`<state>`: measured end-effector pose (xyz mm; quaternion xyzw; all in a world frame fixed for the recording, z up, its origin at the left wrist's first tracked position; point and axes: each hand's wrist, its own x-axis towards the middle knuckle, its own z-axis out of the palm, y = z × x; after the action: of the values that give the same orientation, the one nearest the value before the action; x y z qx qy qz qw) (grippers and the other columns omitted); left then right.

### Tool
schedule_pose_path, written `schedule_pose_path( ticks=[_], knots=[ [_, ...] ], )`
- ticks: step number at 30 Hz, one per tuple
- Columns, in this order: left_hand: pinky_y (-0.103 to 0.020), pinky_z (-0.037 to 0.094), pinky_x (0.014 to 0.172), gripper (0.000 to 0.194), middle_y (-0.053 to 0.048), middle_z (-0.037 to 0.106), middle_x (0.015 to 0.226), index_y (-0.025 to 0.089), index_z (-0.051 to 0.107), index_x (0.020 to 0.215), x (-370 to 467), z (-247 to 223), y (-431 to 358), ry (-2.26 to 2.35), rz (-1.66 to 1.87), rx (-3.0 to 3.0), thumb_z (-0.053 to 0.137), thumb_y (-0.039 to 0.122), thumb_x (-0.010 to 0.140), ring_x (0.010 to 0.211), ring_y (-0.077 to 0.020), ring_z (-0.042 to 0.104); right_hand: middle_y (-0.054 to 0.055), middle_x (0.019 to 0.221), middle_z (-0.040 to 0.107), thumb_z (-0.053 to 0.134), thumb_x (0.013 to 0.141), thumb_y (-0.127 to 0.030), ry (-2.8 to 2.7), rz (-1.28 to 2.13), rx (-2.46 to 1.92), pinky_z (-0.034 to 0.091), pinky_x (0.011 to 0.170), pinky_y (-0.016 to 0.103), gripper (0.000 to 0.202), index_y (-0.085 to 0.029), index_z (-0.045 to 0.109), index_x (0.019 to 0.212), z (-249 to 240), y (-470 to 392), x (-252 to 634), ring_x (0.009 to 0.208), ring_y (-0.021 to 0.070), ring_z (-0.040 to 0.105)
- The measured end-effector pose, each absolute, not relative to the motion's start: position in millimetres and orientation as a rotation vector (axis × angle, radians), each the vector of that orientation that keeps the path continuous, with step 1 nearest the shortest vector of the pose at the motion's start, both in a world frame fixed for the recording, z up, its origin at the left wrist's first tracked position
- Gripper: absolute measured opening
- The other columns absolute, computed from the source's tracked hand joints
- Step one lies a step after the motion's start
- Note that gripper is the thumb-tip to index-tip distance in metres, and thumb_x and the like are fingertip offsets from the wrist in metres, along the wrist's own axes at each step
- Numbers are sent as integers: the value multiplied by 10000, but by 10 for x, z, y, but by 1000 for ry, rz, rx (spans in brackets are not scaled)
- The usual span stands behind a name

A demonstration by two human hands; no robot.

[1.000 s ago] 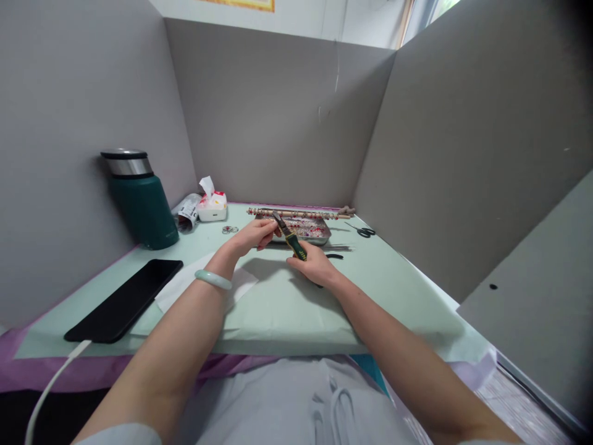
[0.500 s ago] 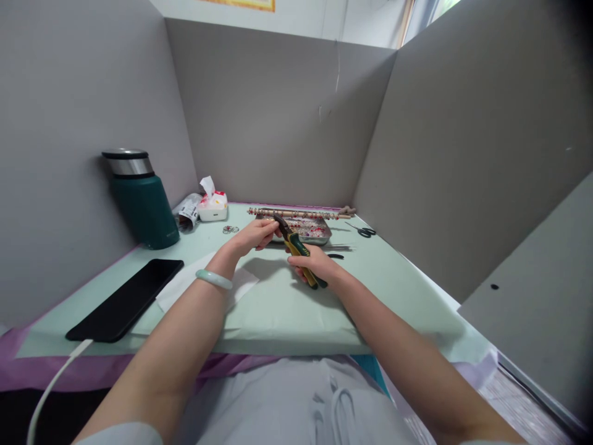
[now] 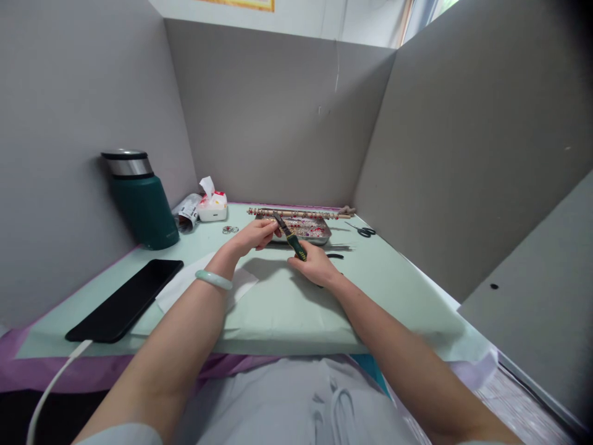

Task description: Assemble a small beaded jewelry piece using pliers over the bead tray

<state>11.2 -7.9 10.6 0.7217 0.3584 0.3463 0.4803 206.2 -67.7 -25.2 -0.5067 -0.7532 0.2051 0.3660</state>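
My right hand [image 3: 315,264] is wrapped round the dark green handles of a pair of pliers [image 3: 295,242]. The plier jaws point up and left, reaching the fingertips of my left hand [image 3: 257,236]. Those left fingers are pinched together at the jaws; whatever they hold is too small to make out. A pale green bangle circles my left wrist. Just beyond both hands lies a metal tray [image 3: 319,231] of red and clear beads. Behind it rests a wooden stick [image 3: 301,214] strung with beaded pieces.
Black scissors [image 3: 365,232] lie at the right, and thin wires [image 3: 340,248] lie near the tray. Small beaded rings [image 3: 230,230] sit left of it. A tissue box [image 3: 214,207], a green bottle [image 3: 144,204], a phone [image 3: 127,300] and white paper [image 3: 185,287] occupy the left side. Grey partitions enclose the table.
My right hand has rolled the pliers, so one green handle faces up and the yellow parts are mostly out of sight. My left hand stays in place.
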Motion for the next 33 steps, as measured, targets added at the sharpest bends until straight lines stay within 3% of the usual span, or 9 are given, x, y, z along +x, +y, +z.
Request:
schedule_pose_path(
  ticks=[6,11,16,20,26,29,33],
  knots=[
    [-179,215,383,314,79,265,456,137,545,787,111,99,-71,874,861,1758,425,406,895,386,-50,217,42,841,633,559,726,-324,-1955,356,-1312,386,667,272,395,-180,553,1094,-274,-657,2074,719,172,540],
    [-177,176,373,328,87,230,473,144,538,807,101,106,-79,849,838,1725,418,437,890,387,-47,189,-13,643,560,565,736,-394,-1918,796,-1195,388,521,245,298,-186,537,947,-258,-669,2089,516,120,479],
    [-180,168,373,325,86,245,481,147,527,802,92,99,-77,848,849,1716,431,448,879,387,-46,198,-36,567,508,571,738,-431,-1810,1184,-1069,375,425,236,348,-194,484,976,-265,-682,2093,425,109,441],
    [-183,161,373,328,86,239,487,145,529,799,98,104,-84,851,844,1717,434,449,877,387,-45,197,-32,573,520,559,744,-414,-1872,993,-1167,372,453,236,314,-188,504,955,-274,-676,2088,448,113,451],
    [-180,153,371,325,90,221,479,146,526,798,101,104,-82,874,836,1709,423,443,883,381,-44,180,17,800,607,569,712,-333,-1921,496,-1265,392,630,259,351,-183,566,1030,-255,-679,2066,686,149,519],
    [-178,151,370,326,92,215,479,145,524,793,100,101,-81,889,833,1702,417,439,886,379,-43,176,10,773,601,573,706,-339,-1921,547,-1239,391,610,253,342,-179,566,1009,-254,-672,2069,642,135,509],
    [-179,154,371,320,88,236,479,146,525,800,99,106,-89,861,848,1692,425,439,883,382,-43,185,-31,600,533,567,724,-422,-1876,952,-1165,371,480,236,339,-182,517,958,-258,-671,2086,469,109,454]
  ],
)
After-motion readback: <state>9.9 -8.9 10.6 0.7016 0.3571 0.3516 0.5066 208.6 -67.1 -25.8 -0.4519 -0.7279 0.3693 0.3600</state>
